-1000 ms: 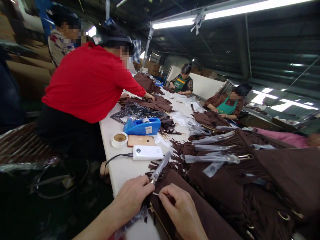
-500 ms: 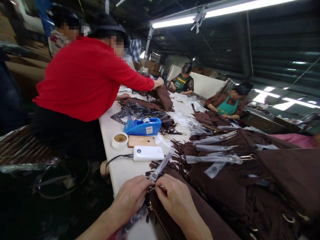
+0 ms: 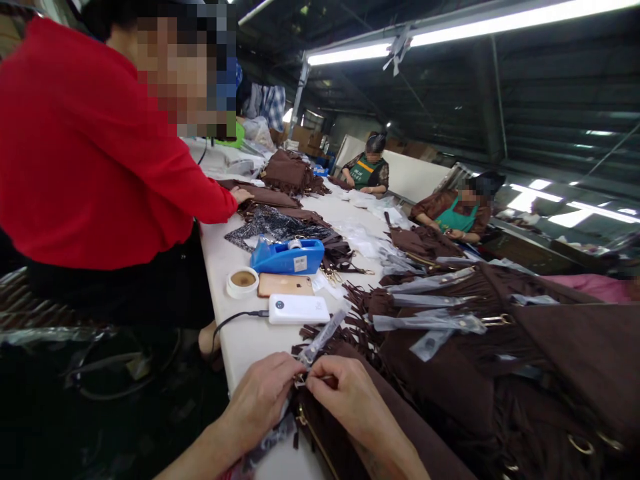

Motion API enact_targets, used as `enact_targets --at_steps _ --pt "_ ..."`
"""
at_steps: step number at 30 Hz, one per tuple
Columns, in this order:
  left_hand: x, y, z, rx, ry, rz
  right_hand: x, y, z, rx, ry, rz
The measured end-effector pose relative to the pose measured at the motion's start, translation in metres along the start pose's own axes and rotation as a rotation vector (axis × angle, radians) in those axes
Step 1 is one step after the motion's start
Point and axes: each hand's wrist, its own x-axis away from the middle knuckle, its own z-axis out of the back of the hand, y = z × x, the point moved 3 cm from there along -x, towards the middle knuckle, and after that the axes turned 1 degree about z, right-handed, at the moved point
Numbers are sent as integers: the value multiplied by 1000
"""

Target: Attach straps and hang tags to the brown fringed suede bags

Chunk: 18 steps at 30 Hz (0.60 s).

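two hands (image 3: 265,388) (image 3: 346,392), one white strip (image 3: 300,383) between; one brown bag (image 3: 395,413).

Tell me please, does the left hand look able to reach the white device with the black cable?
Probably yes: the white device lies uncovered on the table beyond the left hand, with nothing visible in between. That hand seems occupied at the plastic-wrapped strap.

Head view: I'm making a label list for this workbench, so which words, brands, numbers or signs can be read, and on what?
Nothing can be read with certainty.
Blue tape dispenser: print on its white label, too small.
White device with a cable: faint marks, too small.
Phone: small mark, too unclear to name.
Green apron with a yellow stripe: pale lettering, too blurred.
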Motion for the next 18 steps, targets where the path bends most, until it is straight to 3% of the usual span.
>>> enact_targets --at_steps 3,7,18 --pt "0 3 2 -5 19 -11 -2 -2 -3 -52 -40 69" --pt "0 4 4 -5 34 -20 -3 4 -9 64 -27 154" --pt "-1 2 4 58 20 12 9 8 -8 41 85 91"
